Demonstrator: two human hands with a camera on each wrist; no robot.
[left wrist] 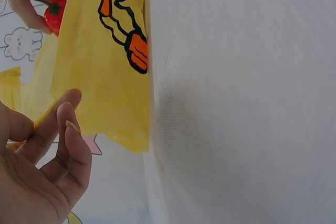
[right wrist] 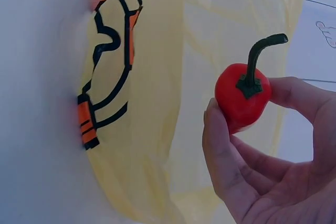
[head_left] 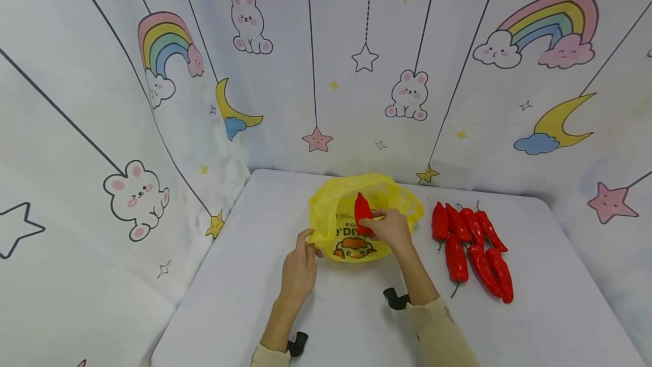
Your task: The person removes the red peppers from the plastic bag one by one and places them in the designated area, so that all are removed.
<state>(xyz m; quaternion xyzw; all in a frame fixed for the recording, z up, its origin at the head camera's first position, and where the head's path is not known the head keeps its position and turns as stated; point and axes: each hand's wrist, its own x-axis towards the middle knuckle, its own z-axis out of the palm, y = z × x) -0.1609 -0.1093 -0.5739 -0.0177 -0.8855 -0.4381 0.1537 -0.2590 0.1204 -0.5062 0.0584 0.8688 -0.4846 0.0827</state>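
A yellow plastic bag (head_left: 326, 214) with a printed cartoon stands on the white table, its mouth spread open. My left hand (head_left: 299, 269) pinches the bag's left edge between thumb and forefinger, as the left wrist view shows, with the other fingers bent beside it. At the bag's mouth my right hand (head_left: 391, 229) holds a red chili pepper (right wrist: 242, 95) between thumb and fingers. The pepper's curved green stem points toward the right wrist camera, and its tip points away over the bag in the head view.
To the right of the bag lie several more red peppers (head_left: 456, 259) in two rough rows on the white table (head_left: 346, 321). A white cloth (head_left: 285, 72) printed with rabbits, rainbows and stars hangs behind and at the sides.
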